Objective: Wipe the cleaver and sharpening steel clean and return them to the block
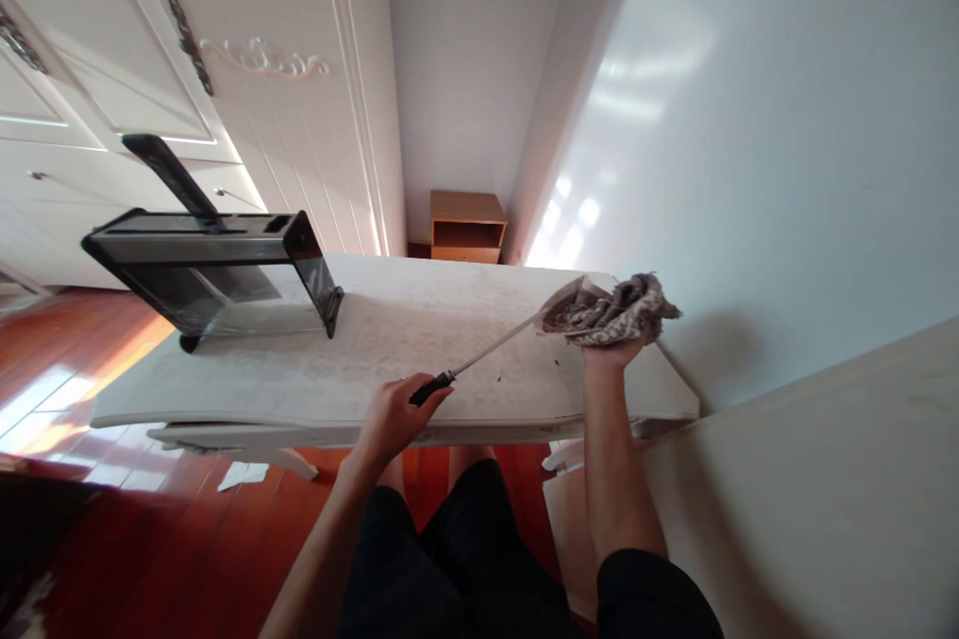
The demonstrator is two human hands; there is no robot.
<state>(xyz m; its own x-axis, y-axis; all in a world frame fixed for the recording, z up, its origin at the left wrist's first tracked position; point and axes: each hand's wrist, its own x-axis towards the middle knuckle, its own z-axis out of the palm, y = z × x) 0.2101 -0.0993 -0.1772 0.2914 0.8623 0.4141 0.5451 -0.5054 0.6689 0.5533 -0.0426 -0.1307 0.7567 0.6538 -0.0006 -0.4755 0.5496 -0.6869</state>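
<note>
My left hand (pixel 397 414) is closed round the black handle of a knife (pixel 486 347), above the front part of the white tabletop (pixel 420 319). The knife's narrow metal part slants up to the right, seen almost edge-on, and its far end goes into a crumpled grey-brown cloth (pixel 618 310). From below, my right hand (pixel 618 351) grips this cloth; most of its fingers are hidden by the folds. On the left of the tabletop stands a clear-sided knife block (pixel 217 310) with a black and grey top. A black handle sticks up out of it.
White cupboards (pixel 277 140) with ornate handles rise behind on the left. A small brown wooden cabinet (pixel 469 210) stands beyond the table, near the pale wall (pixel 786 140). A beige panel (pixel 824 479) lies at right. White paper (pixel 244 475) is on the red floor.
</note>
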